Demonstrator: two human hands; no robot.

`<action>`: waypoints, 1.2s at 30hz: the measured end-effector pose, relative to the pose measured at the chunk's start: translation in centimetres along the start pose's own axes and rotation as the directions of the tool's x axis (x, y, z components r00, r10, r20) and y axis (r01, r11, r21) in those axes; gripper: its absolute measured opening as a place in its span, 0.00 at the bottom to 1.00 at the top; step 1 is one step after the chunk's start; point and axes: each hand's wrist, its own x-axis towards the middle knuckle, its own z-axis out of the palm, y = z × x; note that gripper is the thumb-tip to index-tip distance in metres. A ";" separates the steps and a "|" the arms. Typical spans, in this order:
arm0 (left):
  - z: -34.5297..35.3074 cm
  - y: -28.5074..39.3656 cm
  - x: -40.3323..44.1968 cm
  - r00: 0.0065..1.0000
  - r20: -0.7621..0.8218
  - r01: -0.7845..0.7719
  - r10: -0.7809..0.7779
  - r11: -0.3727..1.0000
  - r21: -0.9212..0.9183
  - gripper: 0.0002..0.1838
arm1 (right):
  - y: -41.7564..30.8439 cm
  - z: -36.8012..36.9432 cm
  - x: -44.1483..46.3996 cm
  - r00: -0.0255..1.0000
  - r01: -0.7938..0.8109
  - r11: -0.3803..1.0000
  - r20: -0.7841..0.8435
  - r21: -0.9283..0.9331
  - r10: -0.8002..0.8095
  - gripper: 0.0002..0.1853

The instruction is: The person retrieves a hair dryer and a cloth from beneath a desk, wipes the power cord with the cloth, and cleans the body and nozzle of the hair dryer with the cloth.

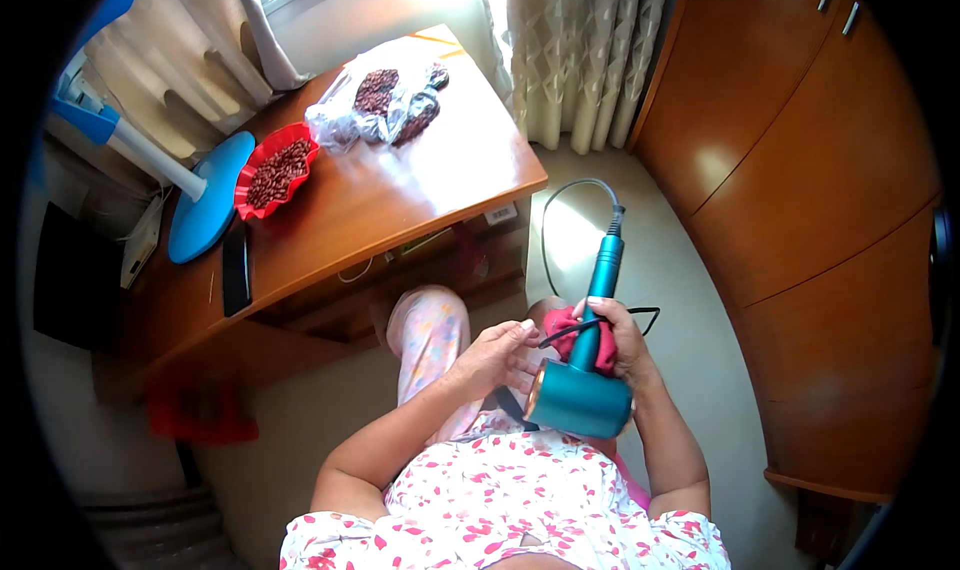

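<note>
Hair dryer (pixel 582 402): in my head view, before the floral top (pixel 480 485); rigid and slick, I judge, barrel-heavy, so I'd grip the handle near it.
Handle axis: away from me, slightly right.
Barrel: crosswise, copper-rimmed end leftward.
Cord (pixel 546 220): pliable, from the handle's far end.
Right hand (pixel 628 338): closed round handle and red cloth (pixel 607 350).
Left hand (pixel 490 358): loosely open beside the barrel, no grip visible.

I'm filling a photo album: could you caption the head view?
Right hand holding a teal hair dryer and red cloth, left hand beside it, near a desk with a red bowl of beans.
</note>
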 end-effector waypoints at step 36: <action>-1.6 -7.1 -0.9 0.830 0.418 -0.376 0.368 -0.184 0.908 0.27 | 6.5 1.1 1.7 0.969 0.195 0.938 -0.095 -0.287 -0.230 0.07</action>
